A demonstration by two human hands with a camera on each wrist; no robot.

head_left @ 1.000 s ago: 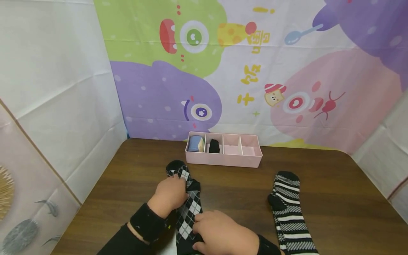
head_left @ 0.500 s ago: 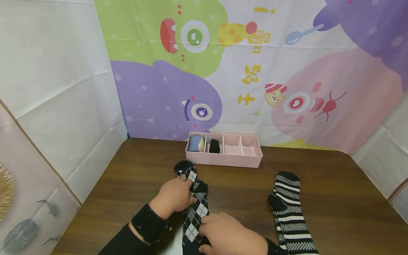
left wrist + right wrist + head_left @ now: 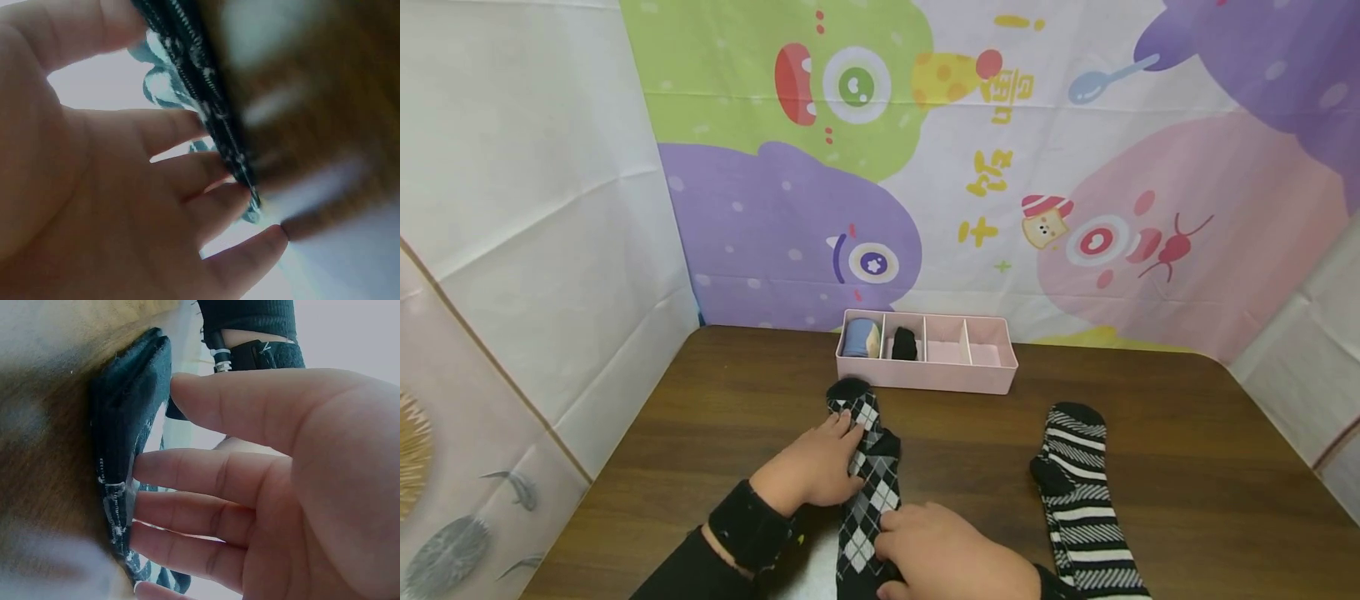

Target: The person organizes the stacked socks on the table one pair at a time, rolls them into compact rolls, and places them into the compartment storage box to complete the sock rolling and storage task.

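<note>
A black argyle sock [image 3: 877, 485] with grey and white diamonds lies lengthwise on the table, its black toe close to the pink box. My left hand [image 3: 808, 468] rests its spread fingertips on the sock's left side, near the foot. In the left wrist view those fingers [image 3: 215, 212] are nearly straight along the edge of the sock [image 3: 206, 87]. My right hand [image 3: 958, 552] touches the sock's right side near the cuff. The right wrist view shows its straight fingers [image 3: 194, 509] against the sock [image 3: 128, 400], the thumb at the dark cuff.
A pink divided box [image 3: 925, 377] stands at the table's back edge, with a blue rolled item [image 3: 859, 338] and a black one [image 3: 904, 343] in its left compartments. Black-and-white striped socks [image 3: 1086, 500] lie to the right. A cartoon-print cloth [image 3: 985, 167] hangs behind the table.
The argyle sock has slid to the right across the table, with both hands moving along with it. My left fingers have spread further. The box and striped socks stay put.
</note>
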